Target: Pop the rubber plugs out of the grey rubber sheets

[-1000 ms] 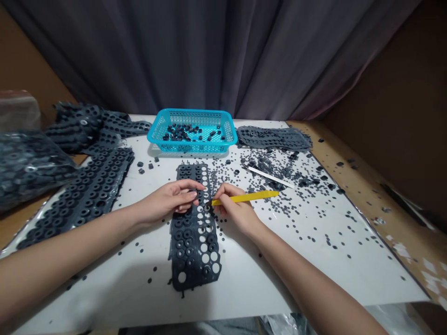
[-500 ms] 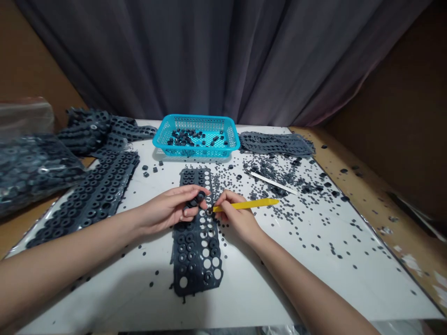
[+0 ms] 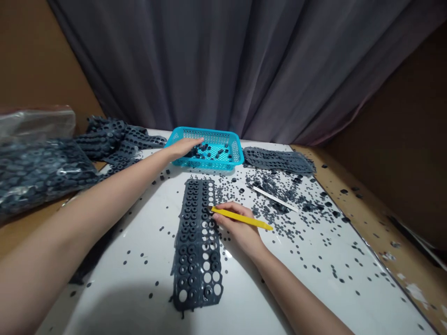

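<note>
My left hand (image 3: pixel 186 147) is over the left side of a blue plastic basket (image 3: pixel 209 164), fingers stretched out and partly hidden below. Small black rubber pieces (image 3: pixel 220 152) lie scattered on the basket's bottom. Held in my right hand (image 3: pixel 240 228) is a yellow pen-like tool (image 3: pixel 244 218), its dark tip over the right-hand rows of a black rubber sheet (image 3: pixel 199 232). The sheet lies flat and lengthwise before me. Ring-shaped pieces fill its left rows, while many holes on its right side show the white table through them.
Many tiny black discs (image 3: pixel 268 195) cover the white table (image 3: pixel 139 298) on the right, around a white stick (image 3: pixel 275 199). Another rubber sheet (image 3: pixel 279 159) lies right of the basket. At left are a clear bag (image 3: pixel 42 172) of black pieces and piled sheets (image 3: pixel 111 135).
My left hand has gone from beside the sheet, where it held several black pieces, forward to the basket. My right hand stays at the sheet; the yellow tool's back end has tipped toward me.
</note>
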### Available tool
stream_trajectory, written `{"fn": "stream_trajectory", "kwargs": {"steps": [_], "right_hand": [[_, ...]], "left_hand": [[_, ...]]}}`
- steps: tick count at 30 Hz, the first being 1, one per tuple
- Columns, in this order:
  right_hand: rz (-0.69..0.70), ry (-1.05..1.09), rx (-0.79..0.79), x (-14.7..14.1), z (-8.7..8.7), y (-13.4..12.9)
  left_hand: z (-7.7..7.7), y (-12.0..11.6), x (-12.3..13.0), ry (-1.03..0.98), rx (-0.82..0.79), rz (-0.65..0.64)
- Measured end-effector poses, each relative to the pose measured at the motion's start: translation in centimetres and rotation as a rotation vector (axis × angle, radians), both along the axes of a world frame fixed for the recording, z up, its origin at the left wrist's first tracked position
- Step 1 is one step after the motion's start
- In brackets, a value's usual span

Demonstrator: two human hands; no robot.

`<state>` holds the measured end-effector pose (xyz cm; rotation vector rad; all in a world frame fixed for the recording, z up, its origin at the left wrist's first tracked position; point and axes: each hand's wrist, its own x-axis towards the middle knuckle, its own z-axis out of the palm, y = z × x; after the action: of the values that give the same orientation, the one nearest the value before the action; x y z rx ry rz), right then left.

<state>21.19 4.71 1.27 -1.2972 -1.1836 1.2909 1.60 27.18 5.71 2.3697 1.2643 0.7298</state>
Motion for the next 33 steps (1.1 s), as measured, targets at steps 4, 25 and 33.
{"fn": "stream_trajectory", "kwargs": {"steps": [4,25,33], "right_hand": [[-0.041,0.014,-0.035,-0.1,-0.2,-0.2],[0.010,-0.363,0.071,-1.0,-0.6,0.3],[-0.001,-0.398,0.074,-0.9,-0.7,0.1]], "left_hand": [[0.5,-1.1,0.4,-0.029,-0.034,0.101],[-2.3,-15.9,0.8,0.471,0.122,-0.593],[-4.4,-17.6,0.8,0.538,0.523,-0.589]]}}
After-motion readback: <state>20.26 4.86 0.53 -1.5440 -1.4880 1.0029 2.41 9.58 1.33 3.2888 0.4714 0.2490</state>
